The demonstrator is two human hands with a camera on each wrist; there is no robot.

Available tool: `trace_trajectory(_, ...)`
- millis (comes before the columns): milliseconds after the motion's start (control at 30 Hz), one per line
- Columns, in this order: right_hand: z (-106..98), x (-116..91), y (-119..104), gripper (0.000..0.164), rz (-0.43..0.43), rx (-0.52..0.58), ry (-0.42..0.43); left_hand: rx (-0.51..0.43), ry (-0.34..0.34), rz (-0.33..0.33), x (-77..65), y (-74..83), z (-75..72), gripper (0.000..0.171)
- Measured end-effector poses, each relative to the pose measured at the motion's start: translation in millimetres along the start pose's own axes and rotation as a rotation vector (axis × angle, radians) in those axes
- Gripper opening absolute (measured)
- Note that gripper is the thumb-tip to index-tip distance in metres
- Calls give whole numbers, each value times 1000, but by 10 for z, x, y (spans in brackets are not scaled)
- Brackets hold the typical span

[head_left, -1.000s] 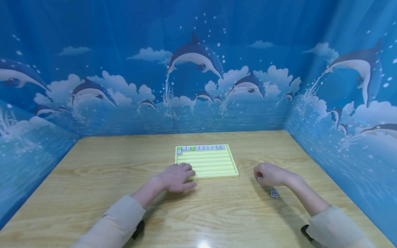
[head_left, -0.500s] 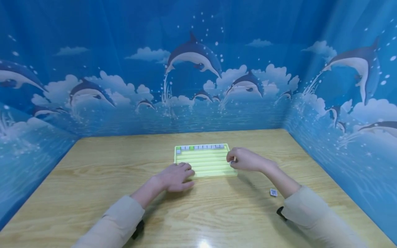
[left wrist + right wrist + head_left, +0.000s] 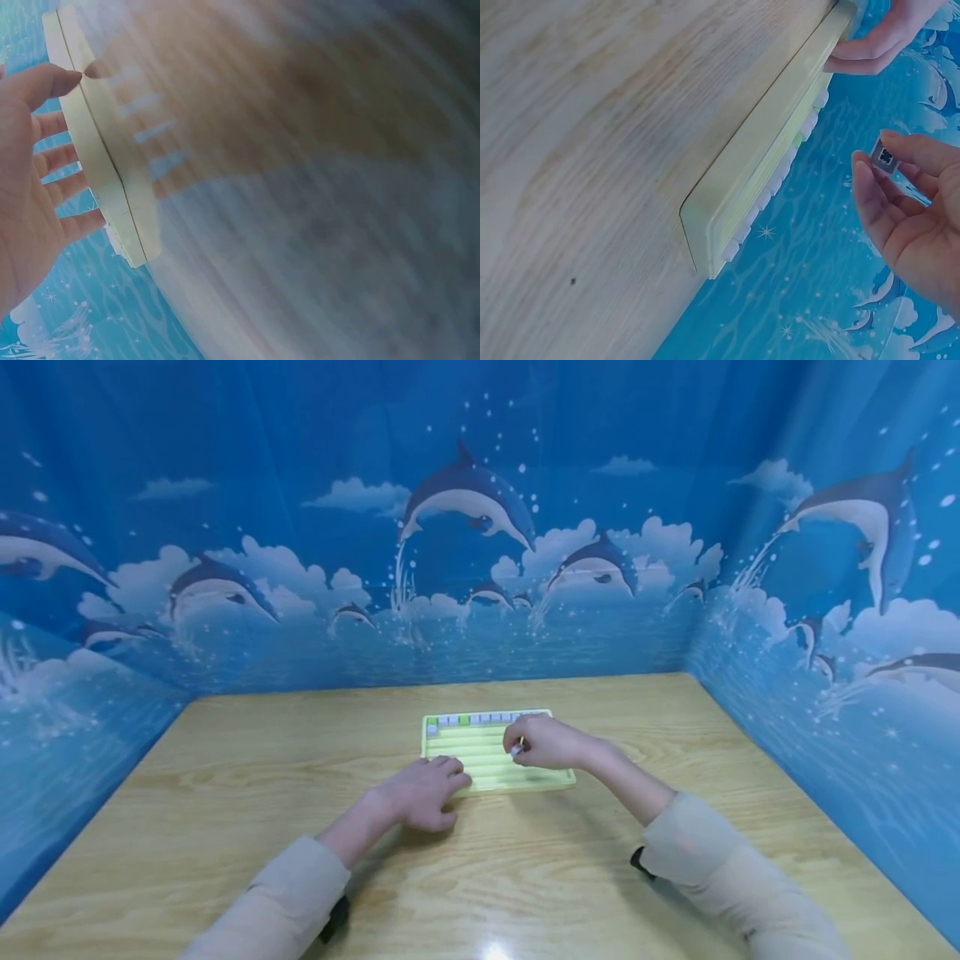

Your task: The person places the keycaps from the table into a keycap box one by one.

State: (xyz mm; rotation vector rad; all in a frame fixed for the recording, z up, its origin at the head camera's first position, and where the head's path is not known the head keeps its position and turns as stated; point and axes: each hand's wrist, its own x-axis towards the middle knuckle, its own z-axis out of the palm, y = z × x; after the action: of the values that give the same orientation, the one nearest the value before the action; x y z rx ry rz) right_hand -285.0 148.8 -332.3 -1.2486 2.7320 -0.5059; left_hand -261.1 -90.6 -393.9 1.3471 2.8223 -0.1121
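Observation:
A pale yellow-green ridged tray [image 3: 555,779] lies on the table, with white and green keycaps [image 3: 464,720] lined along its back row. One more keycap [image 3: 432,730] sits at the left of the second row. Over the tray's right half, my right hand [image 3: 551,743] pinches a keycap [image 3: 885,155] between thumb and fingertips. Its hollow underside with a cross-shaped socket shows in the right wrist view. My left hand [image 3: 420,793] rests at the tray's front left edge, fingers extended onto it and thumb by its front side [image 3: 101,142]. The right hand hides the back row's right end.
The wooden table [image 3: 525,868] extends around the tray. A blue curtain [image 3: 300,643] printed with dolphins stands behind and along the sides. My right sleeve [image 3: 697,843] crosses the table's right part.
My right hand has carried the keycap leftward from the table to over the tray. A loose keycap on the right is now out of sight by the right sleeve. The left thumb has drawn in slightly.

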Motion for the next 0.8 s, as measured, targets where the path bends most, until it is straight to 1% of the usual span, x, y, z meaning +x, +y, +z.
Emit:
trace_trajectory(100,8,36,-14,15,0,-1,-1,-4,-1,0,-7,-1,0,57)
trace_trajectory(300,7,80,-38,19,33,21,-9,-5,-10,-9,-9,8,-9,62)
trace_trajectory(500,19,137,-31,18,28,47,15,9,-2,-7,-12,9,-9,62)
trace_trajectory(633,24,182,-27,18,38,87,32,7,-1,-5,-9,9,-6,61)
trace_trajectory(800,12,237,-47,19,85,172,62,4,1,-3,-8,7,-6,60)
